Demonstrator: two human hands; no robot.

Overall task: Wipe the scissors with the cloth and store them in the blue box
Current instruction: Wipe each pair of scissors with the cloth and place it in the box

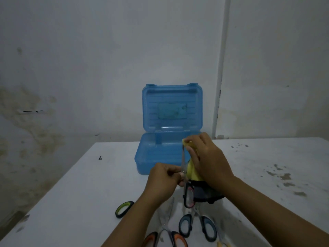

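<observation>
White table (71, 184); blue box (154, 157); loose scissors (195, 227) near edge

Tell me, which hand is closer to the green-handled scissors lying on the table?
Left. The left hand holds the pink-handled scissors just above and right of the green-handled scissors. The right hand, pinching the yellow cloth, is farther away, nearer the blue box.

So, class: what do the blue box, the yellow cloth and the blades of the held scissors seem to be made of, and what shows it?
Box: probably glossy moulded plastic; it is translucent blue with ribbed walls.
Cloth: seemingly soft fabric, matte; it bunches and drapes under the right hand.
Blades: likely metal; thin, grey, slightly shiny, though blurred. The left hand holds the scissors.
</observation>
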